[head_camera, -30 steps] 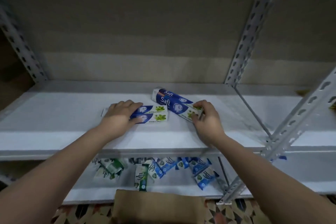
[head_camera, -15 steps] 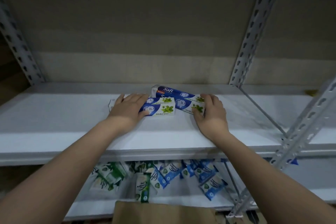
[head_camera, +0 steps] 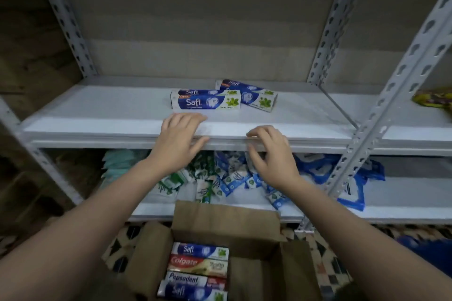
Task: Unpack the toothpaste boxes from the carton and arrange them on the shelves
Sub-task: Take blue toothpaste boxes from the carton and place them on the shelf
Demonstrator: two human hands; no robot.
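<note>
Safi toothpaste boxes [head_camera: 206, 102] on shelf [head_camera: 97, 115], Colgate, Pepsadent in carton [head_camera: 254, 225]

The front toothpaste box [head_camera: 205, 102] on the upper shelf [head_camera: 97, 127] reads "Safi" and "DOUBLE MINT". In the carton [head_camera: 244, 227], the boxes read, top to bottom, "Safi" [head_camera: 199, 250], "Colgate" [head_camera: 195, 265], "Pepsodent" [head_camera: 193, 280] and "Safi" [head_camera: 190, 292].

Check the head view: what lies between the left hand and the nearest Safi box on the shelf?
Only a bare strip of white shelf shows between the left hand and the front Safi box; the head view shows it clearly.
</note>
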